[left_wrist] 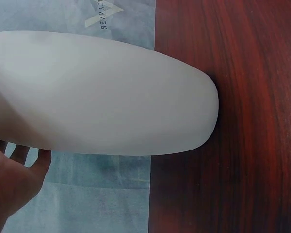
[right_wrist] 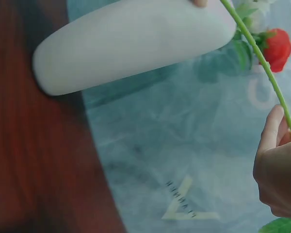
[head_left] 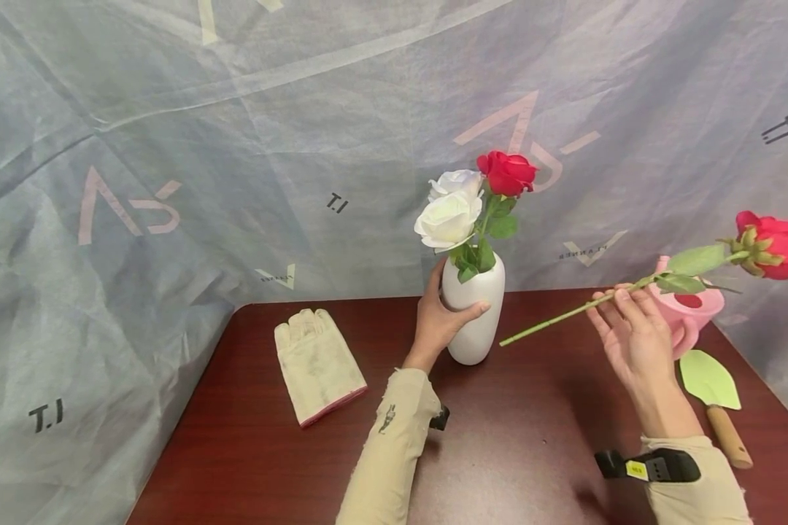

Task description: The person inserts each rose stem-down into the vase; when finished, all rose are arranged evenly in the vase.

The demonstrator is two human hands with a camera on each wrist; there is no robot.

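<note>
A white vase [head_left: 474, 313] stands upright on the table, holding two white roses [head_left: 448, 219] and one red rose [head_left: 508, 173]. My left hand [head_left: 441, 321] grips the vase from its left side, thumb across the front; the left wrist view shows several fingertips [left_wrist: 41, 160] against its wall. To the right, my right hand [head_left: 637, 335] pinches the green stem [head_left: 558, 319] of another red rose [head_left: 778, 246]. That rose lies aslant in the air, its bloom at the far right and its bare stem end pointing down-left toward the vase, apart from it.
A pair of pale work gloves [head_left: 318, 364] lies on the table's left. Behind my right hand stands a pink watering can [head_left: 686, 313]. A trowel with a light green blade [head_left: 709, 379] and wooden handle lies at the right. Grey printed cloth [head_left: 341, 146] hangs behind the table.
</note>
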